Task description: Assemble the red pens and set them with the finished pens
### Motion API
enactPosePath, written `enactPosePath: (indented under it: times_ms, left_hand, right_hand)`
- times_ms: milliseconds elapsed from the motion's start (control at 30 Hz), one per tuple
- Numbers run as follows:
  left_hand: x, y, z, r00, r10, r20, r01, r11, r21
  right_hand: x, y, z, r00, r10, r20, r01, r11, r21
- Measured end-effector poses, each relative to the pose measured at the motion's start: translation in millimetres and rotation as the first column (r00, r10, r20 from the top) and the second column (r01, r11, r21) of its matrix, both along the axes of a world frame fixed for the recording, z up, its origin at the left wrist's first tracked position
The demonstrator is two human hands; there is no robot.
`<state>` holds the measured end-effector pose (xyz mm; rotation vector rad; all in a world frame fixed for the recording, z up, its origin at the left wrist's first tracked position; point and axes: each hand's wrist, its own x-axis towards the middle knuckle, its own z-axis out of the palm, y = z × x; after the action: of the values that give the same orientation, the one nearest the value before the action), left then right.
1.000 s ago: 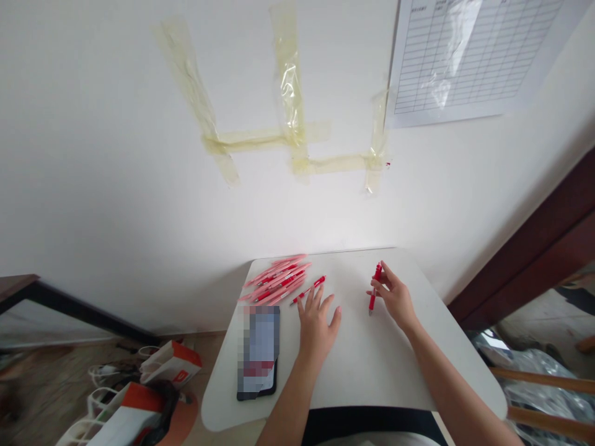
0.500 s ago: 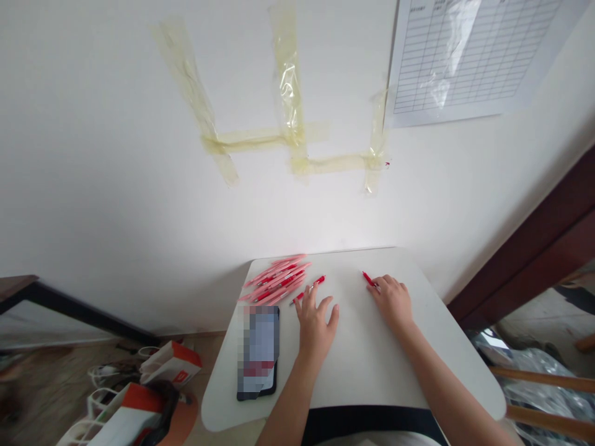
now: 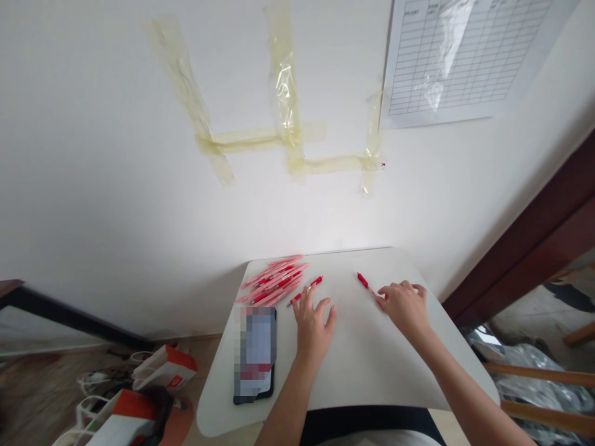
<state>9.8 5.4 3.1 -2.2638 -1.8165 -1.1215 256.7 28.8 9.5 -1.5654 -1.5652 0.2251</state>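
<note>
A red pen (image 3: 362, 280) lies slanted on the white table, its lower end partly hidden by my right hand (image 3: 405, 306). That hand is over the pen's near end, thumb and index finger a little apart; whether they touch the pen I cannot tell. My left hand (image 3: 313, 322) rests with its fingers spread, fingertips at the middle of a second red pen (image 3: 317, 282) and partly covering it. Just left of it is a pile of pink and red pens (image 3: 274, 280), several of them in pale pink sleeves.
A phone (image 3: 255, 353) lies on the left of the white table (image 3: 362, 371), its screen blurred out. The wall with yellowed tape (image 3: 286, 99) and a printed sheet (image 3: 465, 62) rises behind. Paper bags (image 3: 165, 368) stand on the floor at left; a wooden chair (image 3: 548, 378) is at right.
My right hand has slid right and toward me along the pen, uncovering more of it. The pen and my left hand keep nearly the same places; the view has shifted slightly.
</note>
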Motion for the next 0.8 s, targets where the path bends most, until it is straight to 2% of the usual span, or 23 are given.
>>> enactPosePath:
  times_ms: [200, 300, 433, 533, 667, 800]
  left_hand:
    - [0, 1, -1.8, 1.0, 0.002, -0.001, -0.002, 1.0, 0.023]
    - [0, 1, -0.9, 1.0, -0.002, -0.003, 0.002, 1.0, 0.004]
    - [0, 0, 0.1, 1.0, -0.009, -0.011, 0.009, 1.0, -0.027]
    - [0, 0, 0.2, 1.0, -0.007, -0.017, 0.007, 0.999, -0.038]
    - [1, -2, 0.7, 1.0, -0.01, -0.021, 0.008, 0.999, -0.053]
    - [1, -2, 0.8, 1.0, -0.009, -0.023, 0.007, 0.998, -0.061]
  right_hand:
    - [-8, -2, -5.5, 0.999, 0.007, 0.051, -0.009, 0.999, 0.038]
    - [-10, -4, -7.2, 0.985, -0.037, 0.17, 0.03, 0.998, 0.046]
    - [-5, -1, 2.1, 0.89, -0.105, 0.443, 0.158, 0.984, -0.085]
    - [7, 10, 12.9, 0.817, -0.161, 0.554, 0.275, 0.953, -0.128]
    - [25, 31, 19.6, 0.776, -0.224, 0.589, 0.373, 0.917, -0.142]
    - [34, 49, 16.9, 0.772, -0.258, 0.58, 0.418, 0.895, -0.158]
